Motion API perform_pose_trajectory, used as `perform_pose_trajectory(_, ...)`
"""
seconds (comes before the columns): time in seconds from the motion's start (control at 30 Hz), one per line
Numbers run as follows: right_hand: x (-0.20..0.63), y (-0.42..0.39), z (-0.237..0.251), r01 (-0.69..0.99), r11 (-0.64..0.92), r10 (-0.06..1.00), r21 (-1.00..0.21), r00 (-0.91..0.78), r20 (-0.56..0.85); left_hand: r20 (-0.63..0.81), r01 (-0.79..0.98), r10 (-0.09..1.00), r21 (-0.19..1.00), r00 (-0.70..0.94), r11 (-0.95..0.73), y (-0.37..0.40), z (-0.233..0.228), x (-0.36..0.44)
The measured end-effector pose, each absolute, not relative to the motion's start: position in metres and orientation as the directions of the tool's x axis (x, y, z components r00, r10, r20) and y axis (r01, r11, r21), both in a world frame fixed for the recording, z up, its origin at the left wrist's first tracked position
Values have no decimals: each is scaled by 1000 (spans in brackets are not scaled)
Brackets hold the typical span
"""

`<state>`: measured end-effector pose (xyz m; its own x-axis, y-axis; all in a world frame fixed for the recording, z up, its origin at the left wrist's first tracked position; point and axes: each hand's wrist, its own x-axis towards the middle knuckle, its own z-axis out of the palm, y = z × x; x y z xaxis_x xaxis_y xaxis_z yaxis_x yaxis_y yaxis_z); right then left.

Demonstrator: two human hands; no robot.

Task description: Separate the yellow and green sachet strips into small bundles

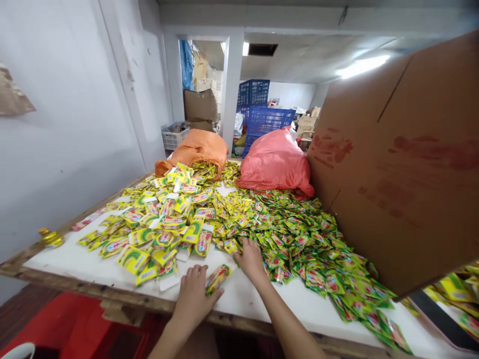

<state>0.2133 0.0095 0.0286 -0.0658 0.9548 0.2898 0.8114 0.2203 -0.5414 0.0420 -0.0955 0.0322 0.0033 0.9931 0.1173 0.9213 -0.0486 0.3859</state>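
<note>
Bright ceiling light (pixel 362 65) — glare, warped edges

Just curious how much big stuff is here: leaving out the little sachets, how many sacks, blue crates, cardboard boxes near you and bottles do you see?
Orange sack: 1
Pink sack: 1
Blue crates: 2 visible, stacked; perhaps more hidden behind
Large cardboard box: 1
Small yellow bottle: 1
Total: 6
</note>
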Motion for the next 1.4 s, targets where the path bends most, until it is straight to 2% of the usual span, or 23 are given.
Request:
perform_pose_trajectory(0.1,211,12,22,826,206,958,-525,-61,279,39,929,999,370,16,-29,-88,28,44)
perform_pose_trajectory(0.33,233,3,12,763,230,953,-604,-52,297,46,903,998,426,45,-60,-74,26,52)
perform_pose_trajectory(0.43,258,-1,16,715,218,955,-664,-17,295,5,787,999,616,-48,35,-66,25,44)
perform_pose_trajectory(0.53,270,-3,20,684,210,961,-699,-11,278,-30,516,987,850,-156,108,-60,26,34)
perform_pose_trajectory(0.67,252,-7,19,662,228,961,-714,-36,274,-45,197,987,978,-152,75,-58,29,36)
perform_pose_trajectory(0.77,232,-16,13,648,234,959,-725,-30,283,-68,63,979,995,-192,81,-59,28,40)
perform_pose_trajectory(0.9,230,-37,6,587,231,968,-776,-55,247,-142,-1,959,989,-245,146,-64,29,39)
perform_pose_trajectory(1.27,267,-32,30,315,184,977,-931,-164,138,-219,-226,974,953,-62,200,-73,43,51)
perform_pose_trajectory(1.33,256,-36,25,448,179,980,-876,-157,120,-244,-245,969,943,-49,225,-72,40,56)
perform_pose_trajectory(1.4,246,-43,22,650,179,984,-739,-127,127,-265,-245,964,937,-36,248,-72,36,58)
